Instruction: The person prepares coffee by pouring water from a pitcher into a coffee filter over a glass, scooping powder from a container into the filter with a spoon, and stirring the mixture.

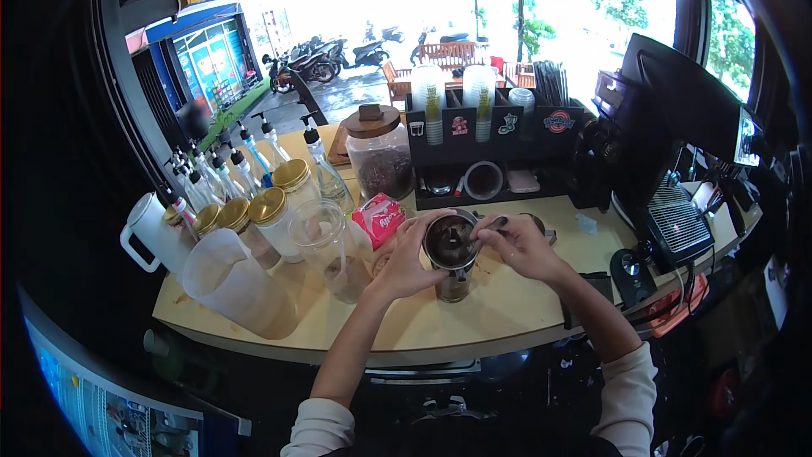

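In the middle of the counter, a round dark-rimmed metal cup (448, 245) holds dark contents with a glint on top. Below it is a clear glass vessel (454, 289) with something brown inside; I cannot tell whether the two are joined. My left hand (406, 258) curls around the cup's left side, thumb low and fingers at the rim. At the right rim, my right hand (520, 245) pinches a thin dark handle (497, 225), likely a spoon's, whose lower end is hidden in the cup. A pink packet (380, 219) lies just behind my left hand.
Left stand a clear plastic cup (320, 237), a frosted pitcher (222, 275), gold-lidded jars (269, 207) and pump bottles (317, 156). Behind are a wood-lidded jar (378, 156) and a black cup organizer (499, 131). An espresso machine (677, 211) stands right, beside a black scale (628, 271).
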Motion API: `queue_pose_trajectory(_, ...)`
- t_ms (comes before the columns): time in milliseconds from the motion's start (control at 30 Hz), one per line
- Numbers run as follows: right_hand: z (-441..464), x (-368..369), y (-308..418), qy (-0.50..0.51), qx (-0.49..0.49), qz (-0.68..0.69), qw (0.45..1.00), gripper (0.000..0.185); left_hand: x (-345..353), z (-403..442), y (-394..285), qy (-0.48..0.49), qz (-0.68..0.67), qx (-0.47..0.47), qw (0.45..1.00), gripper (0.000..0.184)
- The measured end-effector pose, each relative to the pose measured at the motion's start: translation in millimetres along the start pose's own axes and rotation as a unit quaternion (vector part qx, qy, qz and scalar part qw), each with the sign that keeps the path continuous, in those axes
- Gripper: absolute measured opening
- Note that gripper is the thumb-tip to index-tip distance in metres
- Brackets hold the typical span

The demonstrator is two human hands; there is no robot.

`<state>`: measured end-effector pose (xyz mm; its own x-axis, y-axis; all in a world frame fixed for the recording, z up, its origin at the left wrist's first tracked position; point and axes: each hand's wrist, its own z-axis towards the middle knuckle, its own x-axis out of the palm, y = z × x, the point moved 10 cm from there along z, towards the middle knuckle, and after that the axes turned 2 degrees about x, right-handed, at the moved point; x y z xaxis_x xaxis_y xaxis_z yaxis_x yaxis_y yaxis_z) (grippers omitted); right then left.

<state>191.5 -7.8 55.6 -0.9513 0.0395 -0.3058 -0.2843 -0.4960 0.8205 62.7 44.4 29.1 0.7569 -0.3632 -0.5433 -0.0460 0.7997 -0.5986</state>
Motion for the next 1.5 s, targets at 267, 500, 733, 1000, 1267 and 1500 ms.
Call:
queue_pose_trajectory(267,5.0,7.5,7.8,0.045,-0.002,-0.064,0.997,0.018,9.3,-8.3,20.9,-0.127,-0.092,-0.015,0.987,0.085)
queue_pose_trajectory(500,10.7,5.3,9.5,0.048,-0.012,-0.036,0.998,0.018,-4.5,-4.0,-1.5,-0.180,0.042,0.037,0.982,0.084)
queue_pose_trajectory(733,16.6,2.5,10.7,0.053,0.005,-0.038,0.998,0.016,-10.7,7.4,1.5,-0.076,0.048,0.032,0.995,0.083)
queue_pose_trajectory(1000,18.2,7.5,10.3,0.094,0.012,-0.061,0.994,0.015,-11.0,10.1,-2.1,-0.009,0.037,0.053,0.998,0.082)
queue_pose_trajectory(1267,22.5,7.4,43.2,0.106,-0.094,-0.118,0.983,0.015,-10.2,6.3,3.0,-0.007,-0.015,0.041,0.999,0.083)
queue_pose_trajectory(1500,24.2,7.4,44.3,0.115,-0.080,-0.110,0.984,0.017,-11.3,4.4,5.1,-0.028,-0.058,0.041,0.997,0.084)
